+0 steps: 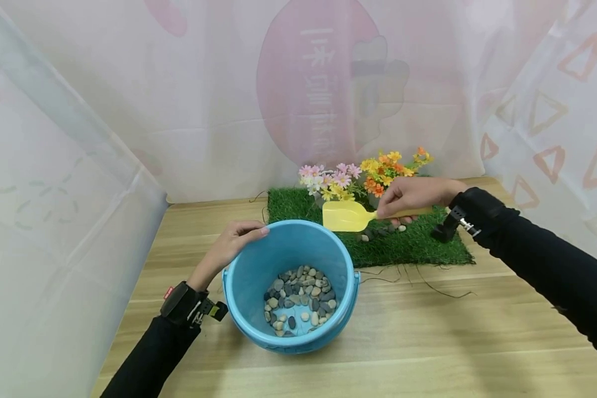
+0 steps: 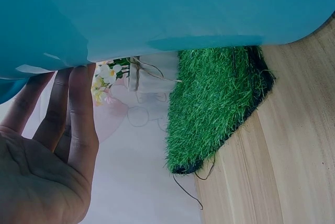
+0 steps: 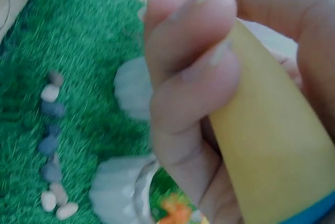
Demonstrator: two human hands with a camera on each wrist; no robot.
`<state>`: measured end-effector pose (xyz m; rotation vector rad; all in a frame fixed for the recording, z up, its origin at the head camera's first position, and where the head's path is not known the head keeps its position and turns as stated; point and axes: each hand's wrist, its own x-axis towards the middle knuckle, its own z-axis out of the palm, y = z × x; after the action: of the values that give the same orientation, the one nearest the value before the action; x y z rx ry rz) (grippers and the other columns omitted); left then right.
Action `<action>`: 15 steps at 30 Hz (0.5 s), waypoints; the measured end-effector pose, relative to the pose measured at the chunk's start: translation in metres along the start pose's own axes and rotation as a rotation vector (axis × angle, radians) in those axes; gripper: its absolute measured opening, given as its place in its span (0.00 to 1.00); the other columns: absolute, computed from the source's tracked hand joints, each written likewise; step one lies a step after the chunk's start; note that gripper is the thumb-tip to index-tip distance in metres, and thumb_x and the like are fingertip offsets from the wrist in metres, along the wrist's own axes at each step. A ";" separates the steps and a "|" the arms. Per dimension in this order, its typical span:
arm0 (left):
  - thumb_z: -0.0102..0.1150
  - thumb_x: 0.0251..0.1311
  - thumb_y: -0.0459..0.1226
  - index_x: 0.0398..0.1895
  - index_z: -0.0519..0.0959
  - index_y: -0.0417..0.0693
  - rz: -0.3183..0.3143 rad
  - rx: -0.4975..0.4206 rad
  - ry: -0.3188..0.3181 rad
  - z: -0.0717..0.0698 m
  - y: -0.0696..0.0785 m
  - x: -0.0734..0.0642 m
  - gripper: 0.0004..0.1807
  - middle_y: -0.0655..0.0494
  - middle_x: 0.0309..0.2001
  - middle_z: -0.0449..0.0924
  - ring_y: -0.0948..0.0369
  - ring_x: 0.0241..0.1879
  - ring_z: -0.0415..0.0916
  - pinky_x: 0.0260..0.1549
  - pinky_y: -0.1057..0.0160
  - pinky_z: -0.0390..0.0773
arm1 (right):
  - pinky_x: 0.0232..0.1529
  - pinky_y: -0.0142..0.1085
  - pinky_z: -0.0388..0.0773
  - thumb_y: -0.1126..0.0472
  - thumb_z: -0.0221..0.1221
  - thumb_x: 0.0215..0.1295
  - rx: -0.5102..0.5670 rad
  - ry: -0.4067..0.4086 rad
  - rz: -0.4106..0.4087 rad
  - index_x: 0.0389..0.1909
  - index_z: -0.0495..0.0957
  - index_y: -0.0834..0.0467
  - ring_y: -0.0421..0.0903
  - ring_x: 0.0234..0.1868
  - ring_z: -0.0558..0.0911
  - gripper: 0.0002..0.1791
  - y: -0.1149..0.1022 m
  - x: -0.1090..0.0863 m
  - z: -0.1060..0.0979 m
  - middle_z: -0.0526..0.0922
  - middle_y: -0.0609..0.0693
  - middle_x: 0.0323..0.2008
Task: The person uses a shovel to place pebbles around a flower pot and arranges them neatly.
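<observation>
A blue bucket (image 1: pixel 291 342) stands upright on the wooden table with many small pebbles (image 1: pixel 298 293) over its bottom. My left hand (image 1: pixel 234 240) holds the bucket's left rim; its fingers lie against the outer wall (image 2: pixel 157 9) in the left wrist view, where the thumb is hidden. In my right hand (image 1: pixel 410 196) is a yellow toy shovel (image 1: pixel 345 215), gripped by its handle (image 3: pixel 277 124) with curled fingers. The shovel's blade, with no stones visible on it, is level with the far right of the bucket, in front of the grass mat.
An artificial grass mat (image 1: pixel 418 249) lies behind the bucket, with loose dark threads at its edge. On it are a short row of pebbles (image 3: pixel 51 145), pale pots (image 3: pixel 118 190), pink flowers (image 1: pixel 343 178) and orange flowers (image 1: pixel 375 185). Printed cloth (image 1: pixel 204 110) hangs around the table.
</observation>
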<state>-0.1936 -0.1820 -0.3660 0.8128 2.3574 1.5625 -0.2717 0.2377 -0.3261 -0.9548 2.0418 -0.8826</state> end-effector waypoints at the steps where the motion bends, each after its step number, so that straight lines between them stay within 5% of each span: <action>1: 0.47 0.67 0.34 0.42 0.78 0.36 0.000 0.002 -0.001 0.000 0.000 0.000 0.12 0.41 0.37 0.79 0.49 0.35 0.79 0.33 0.53 0.80 | 0.25 0.43 0.72 0.54 0.49 0.70 -0.006 0.005 -0.008 0.37 0.81 0.54 0.53 0.22 0.71 0.13 -0.004 0.002 0.000 0.77 0.60 0.27; 15: 0.47 0.67 0.35 0.42 0.79 0.37 0.012 0.016 0.000 0.004 0.001 0.007 0.12 0.42 0.37 0.79 0.51 0.35 0.79 0.33 0.54 0.80 | 0.25 0.42 0.70 0.51 0.52 0.68 -0.063 0.137 0.058 0.34 0.81 0.54 0.53 0.23 0.70 0.13 -0.030 0.001 -0.011 0.77 0.57 0.28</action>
<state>-0.1971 -0.1748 -0.3658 0.8322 2.3725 1.5508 -0.2707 0.2251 -0.2966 -0.8858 2.2142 -0.8785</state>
